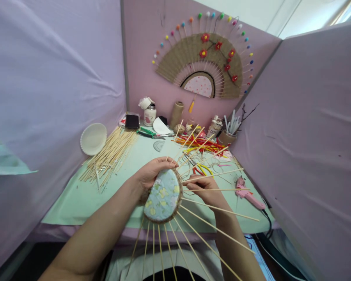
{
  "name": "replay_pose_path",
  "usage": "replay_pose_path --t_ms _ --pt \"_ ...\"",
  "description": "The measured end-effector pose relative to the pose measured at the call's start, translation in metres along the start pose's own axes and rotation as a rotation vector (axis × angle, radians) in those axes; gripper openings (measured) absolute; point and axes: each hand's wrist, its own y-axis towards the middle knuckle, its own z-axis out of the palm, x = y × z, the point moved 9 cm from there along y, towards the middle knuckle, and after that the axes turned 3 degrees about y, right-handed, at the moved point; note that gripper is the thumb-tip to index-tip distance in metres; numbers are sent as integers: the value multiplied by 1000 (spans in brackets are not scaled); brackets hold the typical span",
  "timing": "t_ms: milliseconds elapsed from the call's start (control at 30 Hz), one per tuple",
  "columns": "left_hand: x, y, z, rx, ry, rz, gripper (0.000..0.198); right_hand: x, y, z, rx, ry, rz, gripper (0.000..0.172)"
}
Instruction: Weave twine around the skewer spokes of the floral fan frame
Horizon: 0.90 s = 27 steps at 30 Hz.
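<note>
A half-round piece [163, 195], covered in blue floral fabric and edged with brown twine, is held above the table's front part. Thin wooden sticks [216, 227] fan out from its curved edge to the right and downward. My left hand [152, 171] grips the piece at its upper left, with the thumb along the top edge. Close to the right edge, among the sticks, my right hand [206, 190] has its fingers curled together in a pinch. What lies between those fingertips is too small to make out.
Loose wooden sticks [111, 154] lie at left beside a white scalloped bowl [93, 139]. Green-handled pliers [148, 133], red and yellow pipe cleaners [201, 144] and yellow-handled pliers [203, 169] lie farther back. A pink glue gun [250, 195] rests at right. A decorated fan [190, 54] hangs behind.
</note>
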Motion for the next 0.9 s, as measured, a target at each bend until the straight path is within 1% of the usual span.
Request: replay_pose_path --t_ms 133,200,300,367,433,500,600,700,733,800,867,900 --pt "1 0 2 54 2 -6 17 1 -4 -1 -26 -31 -6 14" --pt "4 -1 5 100 -3 -29 24 2 -5 0 -21 -25 -1 16" --pt "10 -5 12 208 -9 -98 39 3 -5 4 -8 -2 4 19" --pt "14 -7 15 263 -3 -131 43 3 -5 4 -8 14 7 19" --pt "14 -8 15 284 1 -132 42 0 -6 1 -34 14 19 18" --pt "14 -8 15 283 4 -126 39 -4 -9 -7 -79 -1 34 17" --pt "13 -8 16 278 17 -112 36 -13 -17 -26 -150 -9 78 16" --pt "12 -8 17 277 38 -102 34 -19 -25 -51 -247 126 114 18" --pt "12 -8 17 276 44 -101 33 -17 -26 -58 -268 208 108 20" --pt "12 -7 17 274 51 -103 33 -6 -25 -67 -258 378 76 29" --pt "14 -6 16 271 46 -113 33 13 -20 -74 -230 505 23 38" --pt "15 -6 15 270 42 -122 33 23 -18 -78 -232 541 0 39"
